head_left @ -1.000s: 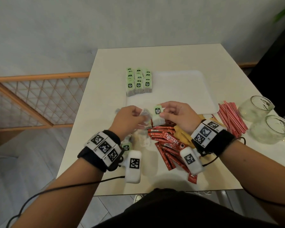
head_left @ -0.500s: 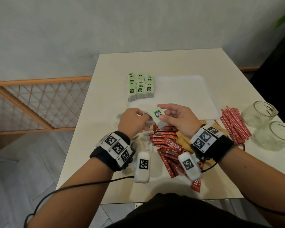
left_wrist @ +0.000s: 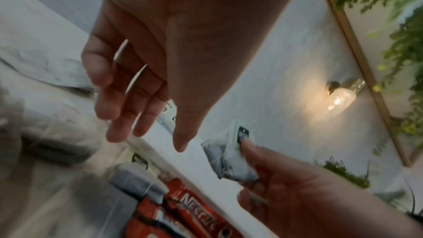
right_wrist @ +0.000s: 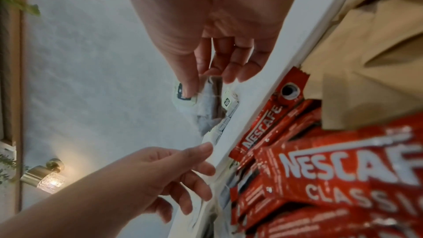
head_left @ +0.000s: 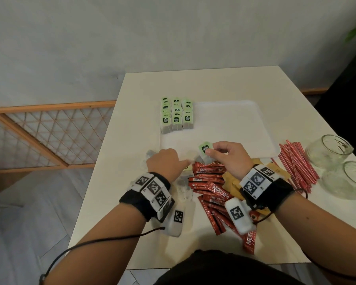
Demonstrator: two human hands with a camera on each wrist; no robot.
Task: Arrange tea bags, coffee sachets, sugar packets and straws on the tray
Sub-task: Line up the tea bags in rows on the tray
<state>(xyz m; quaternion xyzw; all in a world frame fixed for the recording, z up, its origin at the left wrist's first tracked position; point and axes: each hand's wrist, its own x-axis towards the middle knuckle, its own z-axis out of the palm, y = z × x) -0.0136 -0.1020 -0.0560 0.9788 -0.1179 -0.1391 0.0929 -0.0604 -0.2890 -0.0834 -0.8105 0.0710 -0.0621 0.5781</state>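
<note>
My right hand (head_left: 214, 153) pinches a tea bag (head_left: 204, 150) with a green tag between thumb and fingers, just above the near edge of the white tray (head_left: 234, 120). The right wrist view shows the same tea bag (right_wrist: 207, 109) hanging from my fingertips (right_wrist: 190, 86). My left hand (head_left: 173, 161) hovers with relaxed, slightly spread fingers (left_wrist: 119, 115) and holds nothing. It is over loose tea bags (head_left: 184, 192) on the table. Several tea bags (head_left: 176, 116) stand in neat rows at the tray's far left. Red coffee sachets (head_left: 214, 190), brown sugar packets (head_left: 231, 182) and red-striped straws (head_left: 296, 163) lie near me.
Two glass jars (head_left: 329, 151) (head_left: 347, 179) stand at the table's right edge, beyond the straws. A wooden lattice railing (head_left: 49, 136) runs left of the table. Most of the tray's surface is bare white.
Both hands worked on the tea bag a second ago. My left hand has since let go and dropped back, and my right hand has raised the bag slightly towards the tray.
</note>
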